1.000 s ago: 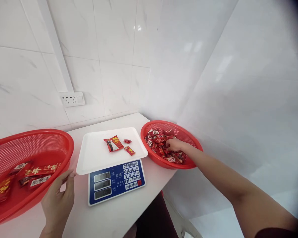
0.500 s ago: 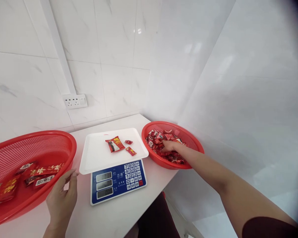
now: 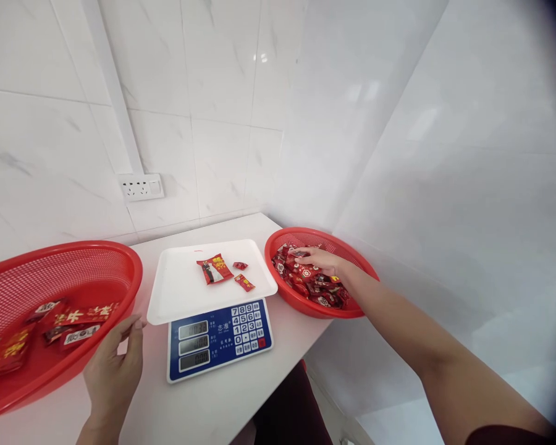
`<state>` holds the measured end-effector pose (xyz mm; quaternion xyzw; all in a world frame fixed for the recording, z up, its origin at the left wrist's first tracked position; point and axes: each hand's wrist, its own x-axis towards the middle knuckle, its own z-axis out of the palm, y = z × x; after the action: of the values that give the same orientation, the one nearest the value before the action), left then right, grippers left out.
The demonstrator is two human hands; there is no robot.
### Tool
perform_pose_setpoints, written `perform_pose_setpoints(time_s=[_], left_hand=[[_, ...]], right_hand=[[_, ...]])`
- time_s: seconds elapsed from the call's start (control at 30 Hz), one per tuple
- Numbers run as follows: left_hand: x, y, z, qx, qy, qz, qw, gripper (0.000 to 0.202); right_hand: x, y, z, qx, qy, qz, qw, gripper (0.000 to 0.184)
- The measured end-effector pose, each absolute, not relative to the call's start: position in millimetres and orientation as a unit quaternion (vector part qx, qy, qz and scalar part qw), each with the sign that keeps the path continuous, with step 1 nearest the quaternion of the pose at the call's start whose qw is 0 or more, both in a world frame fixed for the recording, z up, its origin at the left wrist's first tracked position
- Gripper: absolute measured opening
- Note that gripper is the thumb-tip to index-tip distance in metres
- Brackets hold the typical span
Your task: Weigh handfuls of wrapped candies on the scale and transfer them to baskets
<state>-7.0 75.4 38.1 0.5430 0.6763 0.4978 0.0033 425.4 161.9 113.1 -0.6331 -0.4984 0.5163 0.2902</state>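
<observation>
My right hand [image 3: 323,259] is over the right red basket [image 3: 369,272], its thumb and fingers closed on a small wrapped candy [image 3: 299,253]. Red-wrapped candies [image 3: 324,298] lie heaped below it. Between the two baskets, a white weighing tray [image 3: 178,281] on the scale [image 3: 220,340] bears a larger red packet [image 3: 214,270] and two small candies [image 3: 244,282]. My left hand [image 3: 115,358] rests by the left red basket [image 3: 136,272], near the tray's front-left corner. Its thumb and fingertips are pinched together, and no object shows between them.
Several red packets [image 3: 81,318] lie inside the left basket. The scale's blue panel with keys and displays faces me on a white table [image 3: 189,411]. Tiled walls stand close behind and to the right, with a wall socket [image 3: 141,187] above the table.
My right hand has lifted out of the candy heap, with a wrapped candy now showing at its fingers. My left hand and the tray's packets have stayed in place.
</observation>
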Motion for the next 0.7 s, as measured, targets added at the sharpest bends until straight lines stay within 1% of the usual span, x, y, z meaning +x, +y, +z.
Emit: perform_pose_setpoints(time_s=[0.17,0.3,0.37,0.47,0.57,0.63,0.7], left_hand=[[-8.1,74.7,37.4,0.541,0.668,0.510,0.006,0.030],[-9.1,75.0,33.7,0.545,0.653,0.526,0.003,0.030],[-9.4,75.4,32.1,0.548,0.646,0.531,0.001,0.031],[-10.2,75.9,31.1,0.555,0.637,0.535,-0.003,0.030],[-11.6,76.2,30.8,0.552,0.633,0.542,-0.006,0.029],[-12.2,75.9,30.6,0.552,0.628,0.548,-0.007,0.029],[-12.3,75.3,30.5,0.556,0.622,0.551,-0.011,0.028]], right_hand=[[399.8,159.4,124.9,-0.623,-0.467,0.504,0.374,0.038],[355.9,161.4,128.2,-0.558,-0.473,0.535,0.423,0.028],[326.2,162.2,126.5,-0.519,-0.474,0.567,0.430,0.023],[283.5,163.5,123.1,-0.496,-0.497,0.591,0.397,0.019],[258.7,166.3,120.0,-0.501,-0.582,0.516,0.379,0.018],[255.5,168.3,118.2,-0.495,-0.628,0.454,0.393,0.019],[260.9,169.1,117.3,-0.497,-0.634,0.431,0.405,0.020]])
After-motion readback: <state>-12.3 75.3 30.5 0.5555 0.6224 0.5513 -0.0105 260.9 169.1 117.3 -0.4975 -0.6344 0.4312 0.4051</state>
